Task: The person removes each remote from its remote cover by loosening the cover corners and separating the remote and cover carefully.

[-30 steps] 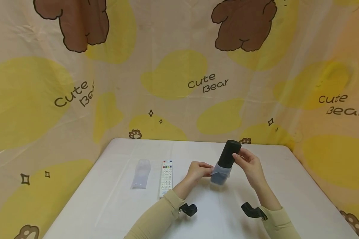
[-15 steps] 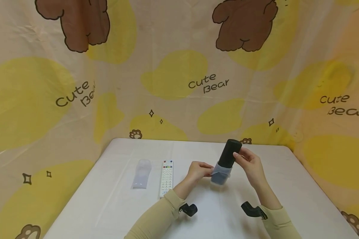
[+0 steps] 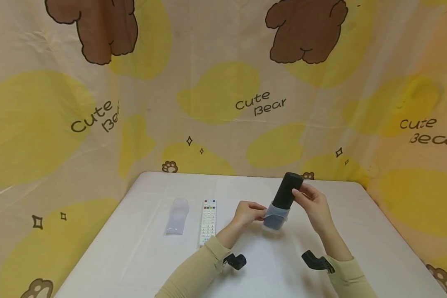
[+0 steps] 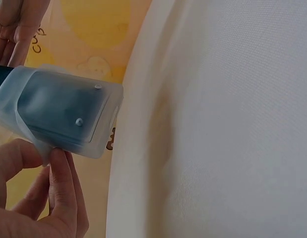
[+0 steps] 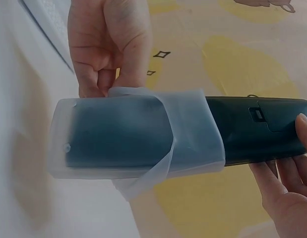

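A black remote control [image 3: 288, 191] is held tilted above the table, its lower end inside a translucent silicone cover [image 3: 275, 220]. My right hand [image 3: 315, 207] grips the bare upper end between thumb and fingers. My left hand [image 3: 247, 215] pinches the cover's loose edge at the side, which the left wrist view shows with thumb and fingertips on the soft rim. In the right wrist view, the cover [image 5: 118, 134] is folded back on itself partway along, and the back of the remote [image 5: 235, 131], with its battery lid, sticks out. A gap shows between the remote's end and the cover's closed end.
A white remote control [image 3: 208, 223] lies buttons up on the white table [image 3: 141, 256], left of my left hand. Beside it, further left, lies another translucent cover [image 3: 176, 217]. A patterned curtain [image 3: 216, 136] hangs behind the table.
Both hands keep their holds on the remote and cover. The view has drifted slightly, and the remote's upper end sits a touch further right.
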`<state>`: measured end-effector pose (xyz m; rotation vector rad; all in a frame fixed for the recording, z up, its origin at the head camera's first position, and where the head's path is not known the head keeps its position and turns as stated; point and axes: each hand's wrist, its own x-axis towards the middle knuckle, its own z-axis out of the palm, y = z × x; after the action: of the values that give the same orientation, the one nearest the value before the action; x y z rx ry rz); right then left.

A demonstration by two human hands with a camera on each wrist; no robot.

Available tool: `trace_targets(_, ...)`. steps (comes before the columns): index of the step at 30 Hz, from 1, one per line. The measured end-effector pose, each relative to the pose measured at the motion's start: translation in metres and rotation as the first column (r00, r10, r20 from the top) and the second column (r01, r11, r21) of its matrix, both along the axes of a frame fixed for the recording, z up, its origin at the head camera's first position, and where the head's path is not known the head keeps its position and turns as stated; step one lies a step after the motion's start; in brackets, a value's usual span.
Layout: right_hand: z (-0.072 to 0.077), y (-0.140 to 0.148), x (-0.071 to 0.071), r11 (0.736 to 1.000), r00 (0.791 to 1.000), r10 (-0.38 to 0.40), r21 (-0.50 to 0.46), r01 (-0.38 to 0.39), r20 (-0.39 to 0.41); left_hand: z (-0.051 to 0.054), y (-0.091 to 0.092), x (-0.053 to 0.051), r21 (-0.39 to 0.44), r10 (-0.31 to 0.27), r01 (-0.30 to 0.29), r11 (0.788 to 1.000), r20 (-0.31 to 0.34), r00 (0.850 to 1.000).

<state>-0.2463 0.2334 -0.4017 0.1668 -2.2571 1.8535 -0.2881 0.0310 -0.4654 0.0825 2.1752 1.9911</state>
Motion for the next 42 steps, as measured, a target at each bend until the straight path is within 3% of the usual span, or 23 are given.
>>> trace_targets(26, 0.0043, 0.0039, -0.0007, 1.0, 1.0, 0.003, -0.029, -0.004, -0.001, 0.0007, 0.0011, 0.0011, 0.038, 0.011, -0.011, 0.999, -0.007, 1.0)
trace_targets(42, 0.0057, 0.0057, -0.0029, 0.999, 1.0, 0.008, -0.052, -0.009, -0.011, -0.0001, 0.0021, 0.0003, 0.014, 0.007, -0.007, 1.0, -0.021, 1.0)
